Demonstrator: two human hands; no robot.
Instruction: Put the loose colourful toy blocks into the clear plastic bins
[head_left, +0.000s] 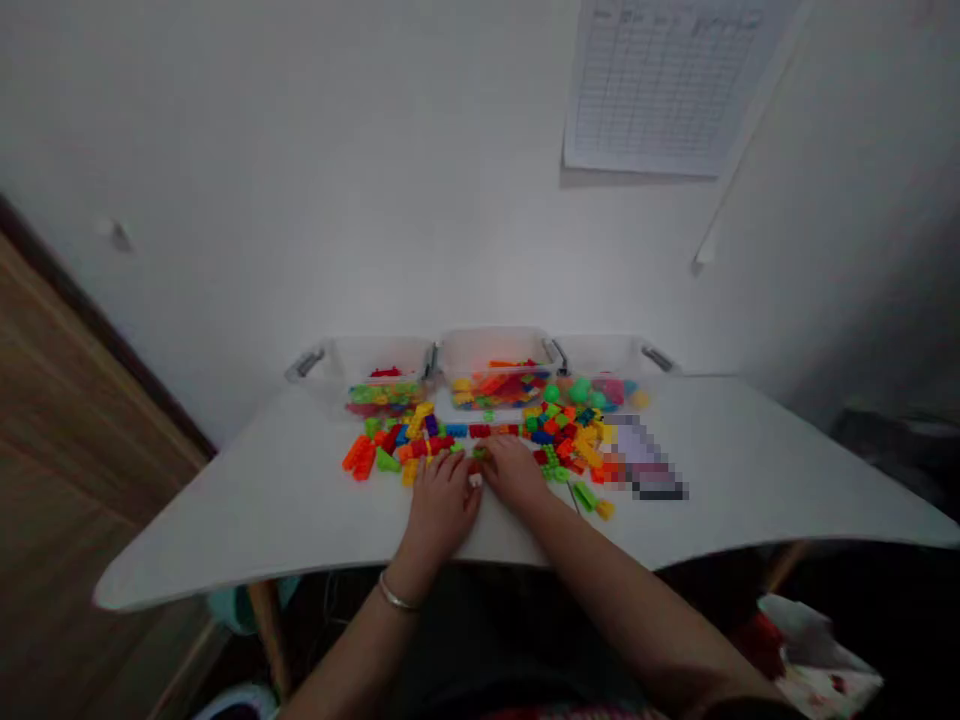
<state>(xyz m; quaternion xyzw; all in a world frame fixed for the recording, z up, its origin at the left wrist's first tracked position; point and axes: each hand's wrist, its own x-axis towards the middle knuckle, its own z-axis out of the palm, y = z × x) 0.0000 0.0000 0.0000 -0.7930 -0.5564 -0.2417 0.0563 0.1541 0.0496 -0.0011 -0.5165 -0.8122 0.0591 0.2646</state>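
My left hand [442, 500], with a bangle on its wrist, lies on the table with fingers stretched forward and thumb apart. Its fingertips are at the edge of a row of orange and red toy bricks [426, 448]. A small white piece [475, 480] shows by its thumb; whether the thumb touches it is unclear. Close beside, my right hand [516, 475] is closed, its fingertips on a small green toy brick [480, 453]. Part of that brick is hidden. Behind both hands runs a line of blue and red bricks [480, 431].
Three clear plastic boxes [495, 345] with bricks and balls stand against the wall. Mixed bricks [566, 440] pile up at the right, more lie at the left. A blurred-out flat object [643, 458] lies right of the pile. The white table [285, 520] has a curved front edge.
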